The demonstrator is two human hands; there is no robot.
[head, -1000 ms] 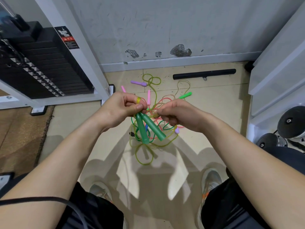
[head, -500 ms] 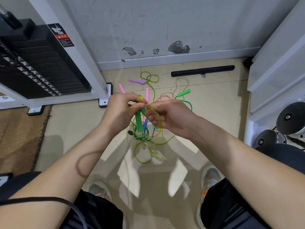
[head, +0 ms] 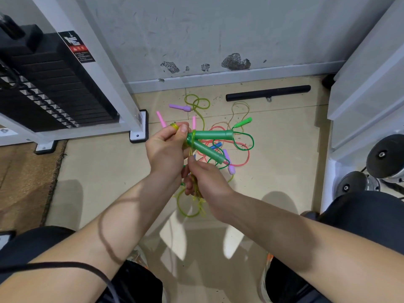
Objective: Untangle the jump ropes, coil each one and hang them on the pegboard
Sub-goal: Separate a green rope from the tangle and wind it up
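Observation:
My left hand (head: pixel 167 147) grips the near ends of two dark green rope handles (head: pixel 211 135), which stick out to the right. A yellow-green cord (head: pixel 190 206) is wound around them, and coils of it hang below. My right hand (head: pixel 204 179) sits just under the handles and pinches that cord. On the floor beyond lies a tangle of ropes (head: pixel 238 147) in pink, green and yellow-green, with purple (head: pixel 180 107), pink (head: pixel 161 119), blue and light green (head: pixel 243 122) handles. No pegboard is in view.
A weight stack machine (head: pixel 50 84) with a white frame stands at the left, with a brown mat (head: pixel 24 178) beside it. A black bar (head: pixel 267 92) lies by the wall. White shelving (head: pixel 367 92) and dumbbells (head: pixel 384 156) are at the right.
The green handles have swung from pointing down to pointing right. My right hand has moved down below my left hand, drawing the yellow-green cord with it.

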